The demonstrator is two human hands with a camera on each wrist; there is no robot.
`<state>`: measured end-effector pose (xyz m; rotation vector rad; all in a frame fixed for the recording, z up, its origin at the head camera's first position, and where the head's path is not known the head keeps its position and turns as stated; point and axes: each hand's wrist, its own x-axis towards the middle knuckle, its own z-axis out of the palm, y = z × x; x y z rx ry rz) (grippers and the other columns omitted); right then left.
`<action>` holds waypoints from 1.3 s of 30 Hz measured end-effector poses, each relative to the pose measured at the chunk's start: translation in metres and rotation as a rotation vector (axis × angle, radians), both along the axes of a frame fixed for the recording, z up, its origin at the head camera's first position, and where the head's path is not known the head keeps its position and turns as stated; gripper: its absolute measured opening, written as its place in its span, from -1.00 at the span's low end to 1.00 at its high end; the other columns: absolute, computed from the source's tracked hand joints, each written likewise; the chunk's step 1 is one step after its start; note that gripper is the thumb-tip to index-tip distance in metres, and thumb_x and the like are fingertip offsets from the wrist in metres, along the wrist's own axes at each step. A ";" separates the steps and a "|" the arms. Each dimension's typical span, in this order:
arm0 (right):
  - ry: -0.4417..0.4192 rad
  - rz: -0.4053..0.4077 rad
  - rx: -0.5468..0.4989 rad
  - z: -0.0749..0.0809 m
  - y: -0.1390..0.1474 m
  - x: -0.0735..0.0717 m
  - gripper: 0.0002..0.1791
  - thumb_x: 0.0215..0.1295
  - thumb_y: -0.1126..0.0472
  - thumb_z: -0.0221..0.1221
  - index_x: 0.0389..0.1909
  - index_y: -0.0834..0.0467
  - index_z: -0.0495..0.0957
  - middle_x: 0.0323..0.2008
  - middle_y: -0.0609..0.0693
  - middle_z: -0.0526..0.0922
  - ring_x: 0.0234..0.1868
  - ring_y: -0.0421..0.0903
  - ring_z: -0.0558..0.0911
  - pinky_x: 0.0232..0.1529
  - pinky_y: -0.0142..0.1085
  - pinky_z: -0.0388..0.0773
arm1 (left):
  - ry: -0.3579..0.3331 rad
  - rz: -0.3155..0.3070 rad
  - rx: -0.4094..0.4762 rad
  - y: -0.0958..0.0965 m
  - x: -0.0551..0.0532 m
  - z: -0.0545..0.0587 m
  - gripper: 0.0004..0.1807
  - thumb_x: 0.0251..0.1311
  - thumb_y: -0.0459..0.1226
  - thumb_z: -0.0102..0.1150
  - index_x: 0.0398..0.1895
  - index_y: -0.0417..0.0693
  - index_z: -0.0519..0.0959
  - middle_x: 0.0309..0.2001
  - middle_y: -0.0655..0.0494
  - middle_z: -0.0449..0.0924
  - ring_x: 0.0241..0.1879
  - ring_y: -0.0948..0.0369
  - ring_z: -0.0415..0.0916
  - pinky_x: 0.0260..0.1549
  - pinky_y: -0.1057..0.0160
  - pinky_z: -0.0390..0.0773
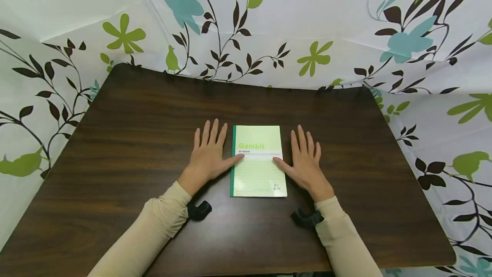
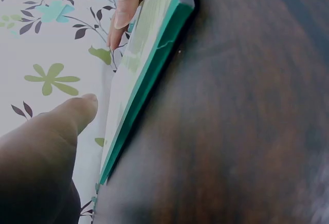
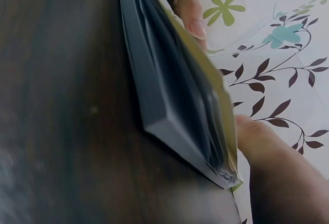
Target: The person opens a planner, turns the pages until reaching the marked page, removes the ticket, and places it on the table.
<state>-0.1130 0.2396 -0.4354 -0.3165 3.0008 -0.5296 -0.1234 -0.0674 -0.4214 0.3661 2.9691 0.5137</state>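
A pale green notebook [image 1: 261, 176] with a dark green spine strip lies closed on the table, its cover reading "Gambit". To its left, my left hand [image 1: 209, 157] is spread with straight fingers, the thumb reaching over the spine edge onto the cover. On the other side, my right hand [image 1: 307, 163] has straight fingers and its thumb tip over the right edge of the cover. The left wrist view shows the green spine [image 2: 149, 85] from the side beside the left thumb [image 2: 67, 116]. In the right wrist view the page edges [image 3: 180, 126] fan slightly near the right thumb [image 3: 262, 142].
The dark wood table [image 1: 134, 140] spreads around the notebook. Behind it and at both sides hangs a white cloth [image 1: 276, 20] printed with leaves and flowers. A black band with a curved mount [image 1: 200, 210] is on the left wrist, and a similar mount [image 1: 306, 218] on the right.
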 end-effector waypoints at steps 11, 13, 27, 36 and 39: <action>-0.029 -0.011 -0.113 -0.001 -0.008 0.005 -0.02 0.55 -0.36 -0.05 0.70 0.11 -0.16 0.71 0.11 -0.28 0.64 0.30 -0.15 0.50 0.34 -0.30 | -0.054 0.003 0.340 -0.007 -0.005 -0.001 -0.05 0.54 0.27 -0.16 0.70 -0.12 -0.12 0.69 -0.19 -0.16 0.69 -0.15 -0.22 0.61 -0.26 -0.08; -0.026 -0.012 -0.171 -0.001 -0.011 0.008 -0.12 0.59 -0.28 -0.04 0.68 0.14 -0.02 0.69 0.14 -0.15 0.60 0.31 -0.06 0.48 0.34 -0.25 | -0.114 0.018 0.571 -0.015 -0.006 0.002 -0.19 0.63 0.17 -0.27 0.67 -0.18 0.01 0.61 -0.22 0.11 0.57 -0.16 0.17 0.49 -0.22 0.27; -0.039 -0.036 -0.303 0.009 -0.022 0.009 -0.23 0.62 -0.18 0.00 0.60 0.21 0.19 0.66 0.12 0.05 0.55 0.26 0.07 0.41 0.33 -0.21 | -0.750 0.069 1.239 -0.068 -0.003 0.002 -0.24 0.70 0.06 -0.63 0.60 -0.38 0.07 0.46 -0.47 0.31 0.08 0.23 0.71 0.06 0.24 0.72; -0.036 -0.045 -0.434 0.023 -0.024 0.015 -0.34 0.59 -0.08 0.10 0.58 0.08 0.28 0.64 0.07 0.15 0.59 0.25 0.09 0.42 0.40 -0.14 | -0.781 0.063 1.206 -0.077 0.001 -0.001 -0.29 0.71 0.02 -0.54 0.60 -0.34 0.09 0.45 -0.38 0.38 0.07 0.19 0.72 0.03 0.25 0.72; -0.068 -0.039 -0.517 0.035 -0.023 0.026 -0.34 0.60 -0.06 0.11 0.60 0.02 0.26 0.62 0.06 0.20 0.63 0.20 0.11 0.49 0.40 -0.03 | -0.794 0.053 1.206 -0.076 0.002 -0.002 -0.30 0.71 0.01 -0.55 0.60 -0.34 0.09 0.45 -0.39 0.38 0.07 0.19 0.71 0.05 0.25 0.71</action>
